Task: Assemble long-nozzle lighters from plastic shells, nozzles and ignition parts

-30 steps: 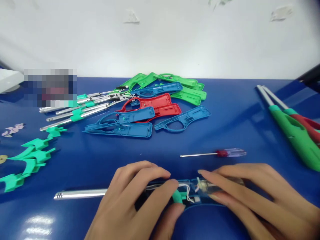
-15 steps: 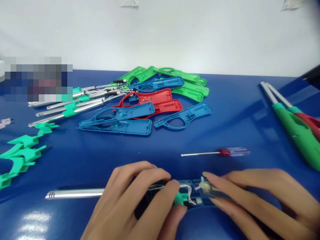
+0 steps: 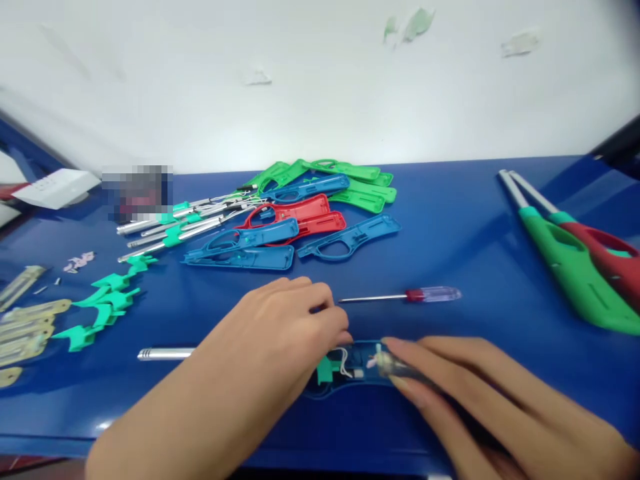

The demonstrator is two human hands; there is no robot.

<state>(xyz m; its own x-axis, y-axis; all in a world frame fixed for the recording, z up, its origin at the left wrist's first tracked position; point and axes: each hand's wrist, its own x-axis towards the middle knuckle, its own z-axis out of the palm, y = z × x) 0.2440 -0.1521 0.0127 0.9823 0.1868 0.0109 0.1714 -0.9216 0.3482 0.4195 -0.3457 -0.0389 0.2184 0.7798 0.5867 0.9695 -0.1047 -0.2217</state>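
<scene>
A blue lighter shell half (image 3: 367, 349) lies open on the blue table (image 3: 240, 427), its handle end to the right. Inside it sit a green trigger (image 3: 325, 370) and looping white wires (image 3: 344, 360); a metal lighter tube (image 3: 165, 354) sticks out to the left. My left hand (image 3: 295, 327) is closed over the shell's middle, fingers curled under so that their tips are hidden. Between thumb and fingers my right hand (image 3: 465, 380) pinches a translucent fuel tank (image 3: 386, 362) with a pale valve end, at the shell's right part.
Behind lie a screwdriver (image 3: 433, 294), blue shell halves (image 3: 350, 239), red shells (image 3: 320, 220) and green shells (image 3: 360, 190). Wired metal tubes (image 3: 195, 233), green triggers (image 3: 113, 283) and fuel tanks (image 3: 30, 327) lie left. Finished-looking lighters, green (image 3: 565, 267) and red (image 3: 600, 250), lie right.
My left hand has turned and curled its fingers over the shell, baring more of the trigger. The right hand still pinches the fuel tank. The view has shifted, showing more table at left.
</scene>
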